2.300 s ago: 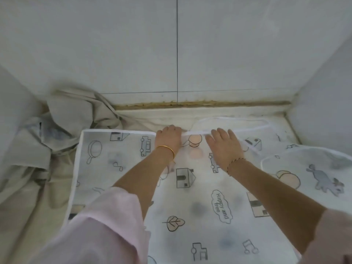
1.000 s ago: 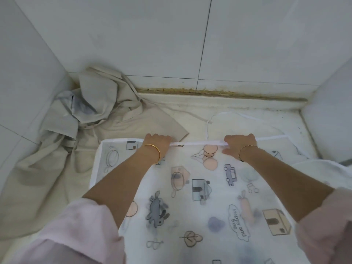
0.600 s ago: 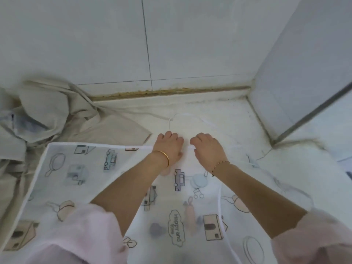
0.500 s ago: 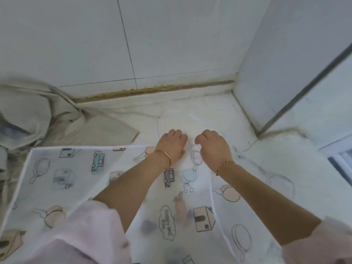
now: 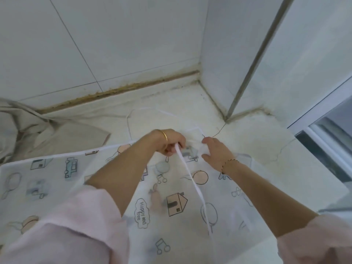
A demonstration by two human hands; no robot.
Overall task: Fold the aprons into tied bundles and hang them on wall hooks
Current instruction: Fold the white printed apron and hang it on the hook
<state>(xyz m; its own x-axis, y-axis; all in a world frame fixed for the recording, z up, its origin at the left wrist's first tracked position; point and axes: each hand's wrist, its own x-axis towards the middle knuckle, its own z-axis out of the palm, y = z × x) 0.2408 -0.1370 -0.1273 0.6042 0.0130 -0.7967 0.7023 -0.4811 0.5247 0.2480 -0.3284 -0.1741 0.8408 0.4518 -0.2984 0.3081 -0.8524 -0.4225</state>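
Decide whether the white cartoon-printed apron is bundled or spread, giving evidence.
Spread, not bundled: the white cartoon-printed apron lies flat on the pale counter, one side folded over; the left hand grips its white edge strip.

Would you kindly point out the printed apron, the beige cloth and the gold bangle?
printed apron (image 5: 171, 203): head view, house print near its middle.
beige cloth (image 5: 62, 138): head view, its flat right part.
gold bangle (image 5: 165, 136): head view, its upper curve.

Soft, even daylight, pale and slightly washed out, casts only faint shade on the apron (image 5: 167, 197) beneath the forearms. The wide lens bows the seams of the wall tiles (image 5: 114, 44) toward the edges; the left hand (image 5: 171, 142), the right hand (image 5: 216, 152) and the pink sleeves (image 5: 66, 235) look slightly smeared
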